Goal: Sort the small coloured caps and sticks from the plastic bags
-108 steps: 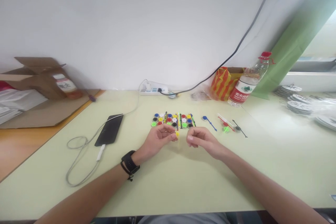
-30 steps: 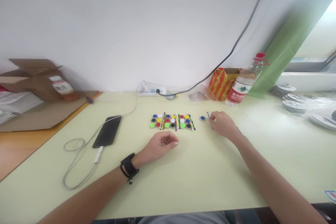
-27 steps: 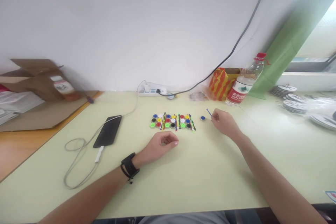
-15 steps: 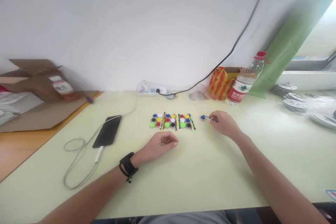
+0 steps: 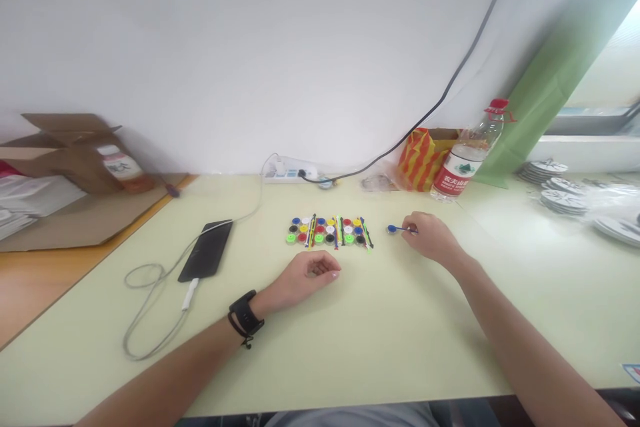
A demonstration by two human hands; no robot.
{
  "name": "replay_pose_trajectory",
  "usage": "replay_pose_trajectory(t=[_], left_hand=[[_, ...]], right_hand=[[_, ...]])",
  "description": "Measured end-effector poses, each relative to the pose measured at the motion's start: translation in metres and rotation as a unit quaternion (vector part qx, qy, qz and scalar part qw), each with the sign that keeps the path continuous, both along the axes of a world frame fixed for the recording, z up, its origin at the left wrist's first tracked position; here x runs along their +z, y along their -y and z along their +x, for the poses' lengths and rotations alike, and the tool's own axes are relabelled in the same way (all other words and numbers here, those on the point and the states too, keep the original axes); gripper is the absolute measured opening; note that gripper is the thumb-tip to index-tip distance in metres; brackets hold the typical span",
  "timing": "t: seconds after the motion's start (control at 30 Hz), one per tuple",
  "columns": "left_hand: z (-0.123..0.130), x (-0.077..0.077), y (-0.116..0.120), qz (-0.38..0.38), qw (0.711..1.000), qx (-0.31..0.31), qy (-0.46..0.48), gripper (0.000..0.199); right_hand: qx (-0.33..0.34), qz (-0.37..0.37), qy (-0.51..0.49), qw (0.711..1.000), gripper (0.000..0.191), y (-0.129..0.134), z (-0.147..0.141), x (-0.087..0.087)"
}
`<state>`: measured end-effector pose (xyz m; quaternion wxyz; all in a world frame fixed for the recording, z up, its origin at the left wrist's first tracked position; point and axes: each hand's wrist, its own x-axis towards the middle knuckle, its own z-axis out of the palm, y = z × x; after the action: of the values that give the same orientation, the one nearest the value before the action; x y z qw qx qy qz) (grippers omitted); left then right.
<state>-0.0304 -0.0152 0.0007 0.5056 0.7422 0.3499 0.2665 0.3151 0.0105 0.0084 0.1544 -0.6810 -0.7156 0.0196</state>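
My right hand (image 5: 427,233) is closed in a pinch on a thin blue stick (image 5: 406,230), right of the middle of the table. At the stick's left end is a small round blue piece (image 5: 392,229); whether the two are joined I cannot tell. My left hand (image 5: 310,275) rests on the table, loosely curled, thumb apart from the fingers, with nothing seen in it. Just beyond it lie several small round pieces (image 5: 321,229) in blue, white, yellow, red, black and green, set in rows. Thin coloured sticks (image 5: 339,232) lie between these groups.
A black phone (image 5: 206,251) with a white cable lies on the left. Against the wall are a power strip (image 5: 287,172), a red-and-yellow bag (image 5: 420,159) and a water bottle (image 5: 461,163). Stacked white discs (image 5: 563,200) stand far right, a cardboard box (image 5: 70,143) far left.
The blue stick has turned flatter, and its round blue end sits slightly further right and lower. My right hand has barely shifted; my left hand has stayed still.
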Motion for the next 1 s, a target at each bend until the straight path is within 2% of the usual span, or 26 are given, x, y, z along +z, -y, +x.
replay_pose_trajectory(t=[0.1, 0.23, 0.37, 0.47, 0.53, 0.63, 0.73, 0.87, 1.0], left_hand=[[0.0, -0.002, 0.001, 0.002, 1.0, 0.006, -0.003, 0.026], [0.001, -0.004, 0.002, 0.026, 1.0, 0.006, -0.015, 0.029], [0.003, -0.004, 0.005, 0.099, 0.994, 0.001, -0.05, 0.034], [0.004, -0.003, 0.008, 0.143, 0.987, -0.014, -0.067, 0.04], [0.004, -0.002, 0.009, 0.155, 0.985, -0.028, -0.069, 0.041], [0.005, -0.001, 0.009, 0.166, 0.983, -0.046, -0.063, 0.029], [0.005, -0.002, 0.009, 0.16, 0.985, -0.027, -0.061, 0.021], [0.004, -0.005, 0.006, 0.079, 0.997, 0.018, -0.007, 0.025], [0.005, -0.009, 0.001, -0.013, 0.996, 0.031, 0.083, 0.033]], right_hand=[[0.029, -0.025, -0.022, 0.999, 0.01, 0.009, -0.003, 0.011], [0.132, -0.078, -0.095, 0.984, 0.01, 0.024, -0.015, 0.024], [0.268, -0.136, -0.174, 0.938, 0.018, 0.035, -0.037, 0.028], [0.335, -0.153, -0.214, 0.905, 0.021, 0.04, -0.056, 0.025], [0.351, -0.156, -0.231, 0.894, 0.022, 0.042, -0.065, 0.023], [0.362, -0.158, -0.246, 0.885, 0.024, 0.043, -0.075, 0.02], [0.346, -0.157, -0.269, 0.885, 0.026, 0.044, -0.078, 0.019], [0.293, -0.148, -0.343, 0.88, 0.029, 0.047, -0.083, 0.021], [0.315, -0.171, -0.433, 0.827, 0.026, 0.053, -0.095, 0.017]])
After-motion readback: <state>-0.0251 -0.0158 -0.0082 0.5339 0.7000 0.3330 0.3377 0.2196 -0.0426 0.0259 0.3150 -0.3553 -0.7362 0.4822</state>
